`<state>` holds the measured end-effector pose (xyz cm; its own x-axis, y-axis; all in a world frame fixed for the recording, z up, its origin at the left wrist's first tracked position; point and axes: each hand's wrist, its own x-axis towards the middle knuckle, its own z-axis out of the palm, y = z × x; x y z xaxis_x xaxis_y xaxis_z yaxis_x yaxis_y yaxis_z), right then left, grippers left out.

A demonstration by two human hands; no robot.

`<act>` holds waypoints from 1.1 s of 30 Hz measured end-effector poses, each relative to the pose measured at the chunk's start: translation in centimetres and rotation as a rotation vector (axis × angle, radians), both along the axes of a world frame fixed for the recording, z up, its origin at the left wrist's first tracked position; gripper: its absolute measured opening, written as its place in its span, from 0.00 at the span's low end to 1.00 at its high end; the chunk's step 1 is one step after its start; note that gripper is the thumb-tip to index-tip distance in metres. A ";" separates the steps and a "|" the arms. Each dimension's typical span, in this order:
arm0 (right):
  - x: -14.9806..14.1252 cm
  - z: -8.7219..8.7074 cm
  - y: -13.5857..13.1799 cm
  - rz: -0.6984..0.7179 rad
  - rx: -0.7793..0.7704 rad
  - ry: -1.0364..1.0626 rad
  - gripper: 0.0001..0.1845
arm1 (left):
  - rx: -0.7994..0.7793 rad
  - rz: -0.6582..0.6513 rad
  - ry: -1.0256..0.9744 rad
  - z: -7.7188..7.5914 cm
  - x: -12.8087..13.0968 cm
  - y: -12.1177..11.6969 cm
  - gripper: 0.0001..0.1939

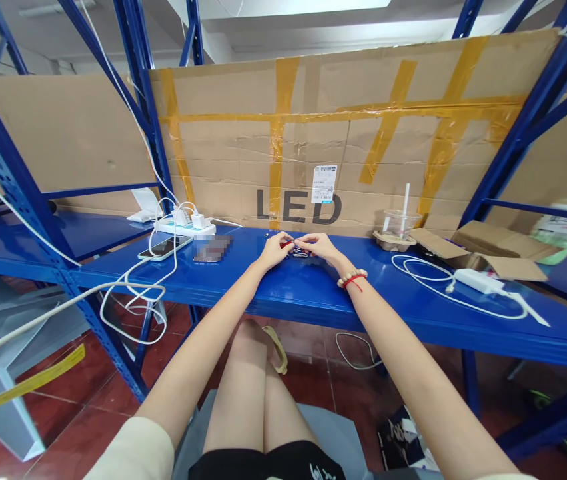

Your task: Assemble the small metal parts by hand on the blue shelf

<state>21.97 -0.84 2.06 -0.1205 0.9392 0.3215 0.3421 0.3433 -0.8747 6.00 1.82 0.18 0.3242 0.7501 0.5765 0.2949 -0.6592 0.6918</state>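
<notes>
My left hand [274, 253] and my right hand [321, 246] meet over the middle of the blue shelf [243, 283], fingertips almost touching. Between the fingers of my left hand shows a small red item [287, 244], too small to name. The fingers of my right hand are pinched together, and what they hold is hidden. Just below the fingertips is a small dark, shiny object [301, 253]; I cannot tell whether it lies on the shelf or is held. A beaded bracelet and a red string circle my right wrist.
Left on the shelf are a white power strip [183, 228] with plugs, a phone [166, 248] and loose white cables. A plastic cup [399, 227] with a straw, an open cardboard box [493, 250] and a white adapter [478, 281] stand right. Cardboard [233, 160] walls the back.
</notes>
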 end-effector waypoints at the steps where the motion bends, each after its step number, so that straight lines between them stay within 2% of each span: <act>1: 0.0 0.0 0.0 0.000 -0.003 0.001 0.26 | 0.002 0.002 0.002 0.0 0.0 0.0 0.06; 33: 0.2 -0.3 0.5 0.005 0.022 -0.009 0.25 | 0.033 0.010 0.017 0.0 0.0 -0.3 0.06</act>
<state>22.21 -0.35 1.79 -0.1281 0.9315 0.3405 0.3484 0.3637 -0.8639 5.98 1.57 0.21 0.3264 0.7339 0.5957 0.3130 -0.6786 0.6645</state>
